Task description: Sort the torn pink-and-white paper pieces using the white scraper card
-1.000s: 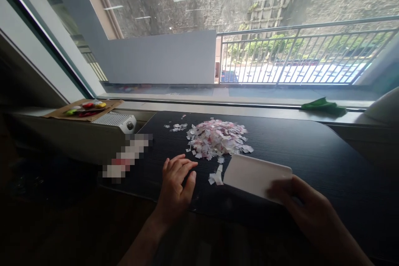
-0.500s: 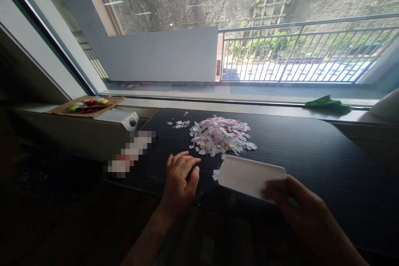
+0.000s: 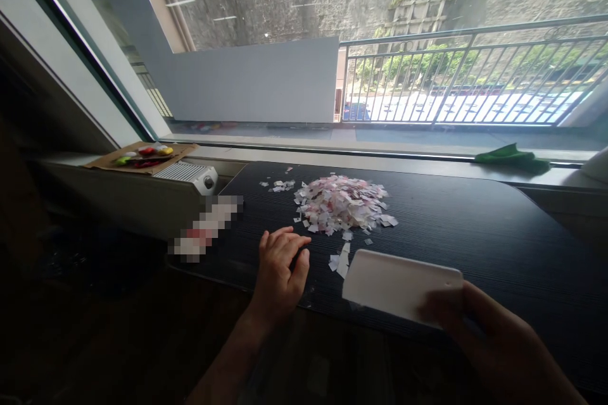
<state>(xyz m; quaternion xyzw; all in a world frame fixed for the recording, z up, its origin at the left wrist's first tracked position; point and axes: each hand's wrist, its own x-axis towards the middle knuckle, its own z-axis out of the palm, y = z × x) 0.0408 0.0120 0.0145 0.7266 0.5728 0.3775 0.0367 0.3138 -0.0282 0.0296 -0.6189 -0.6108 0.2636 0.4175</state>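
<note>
A heap of small paper scraps [image 3: 341,204], white and pinkish, lies on the black wood-grain table [image 3: 446,221]. My left hand [image 3: 282,266] rests at the table's near side, fingers loosely stretched toward the heap and nothing in it. In my right hand [image 3: 468,316] is a flat white rectangular tray [image 3: 399,281] with rounded corners, gripped at its right end between thumb and fingers. A few loose scraps [image 3: 341,259] lie between my left hand and the tray's left edge. Smaller bits [image 3: 281,185] are scattered left of the heap.
A pixelated pale and red item [image 3: 206,228] sits at the table's left edge. On the sill are cardboard [image 3: 137,161] with colourful items, a white vented device [image 3: 190,177] and a green cloth [image 3: 510,157]. A large window stands behind the table.
My right hand has drawn the white tray right and toward me, away from the heap. More loose scraps show beside its left edge. My left hand has hardly moved; the view has shifted slightly.
</note>
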